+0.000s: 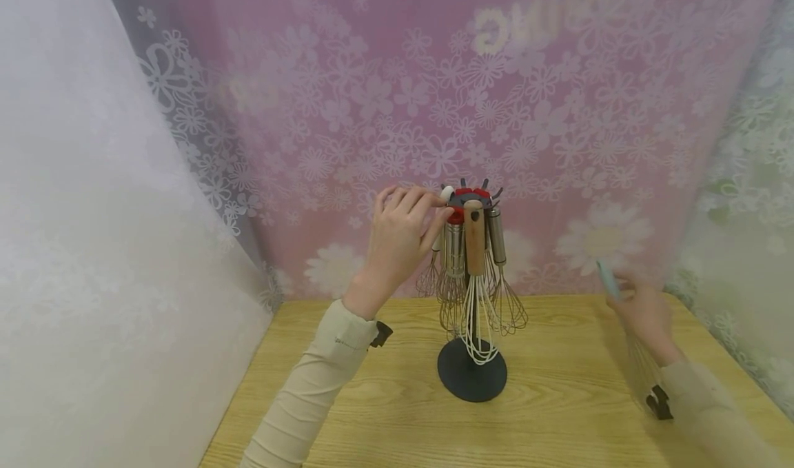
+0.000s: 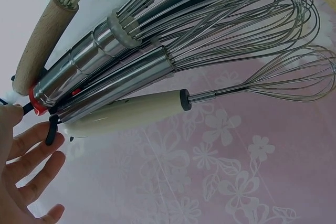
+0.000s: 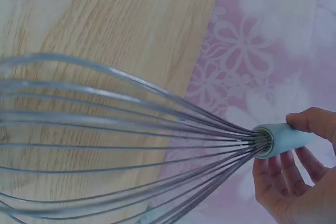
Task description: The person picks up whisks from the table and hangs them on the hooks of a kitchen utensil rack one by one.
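Note:
My left hand (image 1: 400, 237) is at the top of a whisk stand (image 1: 455, 382), its thumb and forefinger pinching the red-and-black hooked head. Several whisks hang there, one with a wooden handle (image 1: 475, 247) in front and a steel-handled one (image 1: 498, 237) on the right. In the left wrist view, a cream-handled whisk (image 2: 131, 111) hangs near the loosely spread other fingers. Off to the right, my right hand (image 1: 645, 313) grips a balloon whisk by its light blue handle (image 3: 289, 137). Its wire loops (image 3: 131, 145) point downward, apart from the stand.
The stand is on a wooden table (image 1: 384, 413). A pink flowered curtain (image 1: 347, 130) hangs behind it, with a white sheet (image 1: 93, 247) along the left side and a pale flowered one (image 1: 744, 247) on the right. Black straps are on both wrists.

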Demonstrator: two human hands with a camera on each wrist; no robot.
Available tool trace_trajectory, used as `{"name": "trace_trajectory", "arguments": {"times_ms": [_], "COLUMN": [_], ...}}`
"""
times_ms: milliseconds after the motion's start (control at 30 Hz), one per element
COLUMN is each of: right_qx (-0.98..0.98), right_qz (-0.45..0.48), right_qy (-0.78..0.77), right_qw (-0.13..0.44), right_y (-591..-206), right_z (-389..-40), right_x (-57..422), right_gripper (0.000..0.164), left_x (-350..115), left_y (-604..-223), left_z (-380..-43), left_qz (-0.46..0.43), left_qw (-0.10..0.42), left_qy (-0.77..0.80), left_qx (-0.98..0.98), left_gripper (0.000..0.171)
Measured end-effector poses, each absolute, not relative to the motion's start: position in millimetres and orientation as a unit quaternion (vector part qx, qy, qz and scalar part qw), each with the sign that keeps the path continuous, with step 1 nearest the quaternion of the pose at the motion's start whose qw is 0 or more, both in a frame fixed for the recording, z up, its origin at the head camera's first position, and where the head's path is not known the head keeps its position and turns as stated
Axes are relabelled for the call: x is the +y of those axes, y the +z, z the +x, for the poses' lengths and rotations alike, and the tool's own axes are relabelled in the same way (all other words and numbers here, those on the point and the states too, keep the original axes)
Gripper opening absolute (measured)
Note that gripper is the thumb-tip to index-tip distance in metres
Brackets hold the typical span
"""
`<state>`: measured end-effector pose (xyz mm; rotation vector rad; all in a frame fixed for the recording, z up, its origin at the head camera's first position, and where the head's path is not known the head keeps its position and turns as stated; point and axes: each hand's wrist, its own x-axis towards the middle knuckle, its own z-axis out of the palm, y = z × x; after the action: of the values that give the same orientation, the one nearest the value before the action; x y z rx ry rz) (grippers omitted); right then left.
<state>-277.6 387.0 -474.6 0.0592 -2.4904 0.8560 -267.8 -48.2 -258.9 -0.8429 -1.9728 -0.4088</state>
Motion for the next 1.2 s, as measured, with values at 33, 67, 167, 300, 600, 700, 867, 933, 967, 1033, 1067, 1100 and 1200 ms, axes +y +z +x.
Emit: {"name": "trace_trajectory", "arguments": {"times_ms": [33, 67, 167, 300, 600, 700, 867, 933, 967, 1033, 1067, 1100, 1200], "right_qx": [-0.914, -0.913, -0.907, -0.899, -0.860, -0.846, -0.818, -0.801, -0.792, -0.775, -0.769, -0.762, -0.748], "right_qz": [0.022, 0.022, 0.015, -0.006, -0.020, -0.018, -0.033, -0.032, -0.030, -0.022, -0.018, -0.011, -0.002], "right_qy": [0.315, 0.317, 0.328, 0.346, 0.396, 0.407, 0.426, 0.438, 0.443, 0.451, 0.451, 0.454, 0.458], "right_qw": [0.256, 0.257, 0.263, 0.268, 0.321, 0.343, 0.385, 0.408, 0.419, 0.443, 0.453, 0.462, 0.480], "right_y": [-474, -472, -469, -464, -453, -450, -446, -444, -443, -441, -440, -439, -436], "right_z": [-277, -277, -277, -276, -267, -265, -264, -263, -263, -263, -262, -262, -261], "right_x": [386, 385, 383, 378, 357, 347, 332, 327, 324, 319, 316, 314, 309], "right_gripper": [0.048, 0.049, 0.049, 0.050, 0.053, 0.054, 0.054, 0.054, 0.054, 0.054, 0.055, 0.055, 0.055], "left_x": [-48, -48, -48, -47, -47, -47, -47, -47, -47, -47, -47, -47, -47], "left_y": [-259, -259, -259, -259, -259, -259, -259, -259, -259, -259, -259, -259, -259], "left_z": [-268, -268, -268, -268, -268, -268, -269, -269, -269, -269, -269, -269, -268], "left_qz": [-0.343, -0.343, -0.342, -0.341, -0.340, -0.339, -0.339, -0.339, -0.339, -0.339, -0.339, -0.339, -0.339], "left_qw": [0.462, 0.462, 0.464, 0.465, 0.464, 0.463, 0.461, 0.461, 0.461, 0.461, 0.462, 0.462, 0.461], "left_qy": [-0.167, -0.167, -0.165, -0.164, -0.164, -0.163, -0.164, -0.164, -0.164, -0.163, -0.162, -0.162, -0.161], "left_qx": [-0.801, -0.801, -0.800, -0.800, -0.801, -0.803, -0.803, -0.803, -0.803, -0.804, -0.804, -0.804, -0.804], "left_gripper": [0.023, 0.023, 0.023, 0.023, 0.023, 0.024, 0.023, 0.023, 0.023, 0.023, 0.024, 0.024, 0.024]}}
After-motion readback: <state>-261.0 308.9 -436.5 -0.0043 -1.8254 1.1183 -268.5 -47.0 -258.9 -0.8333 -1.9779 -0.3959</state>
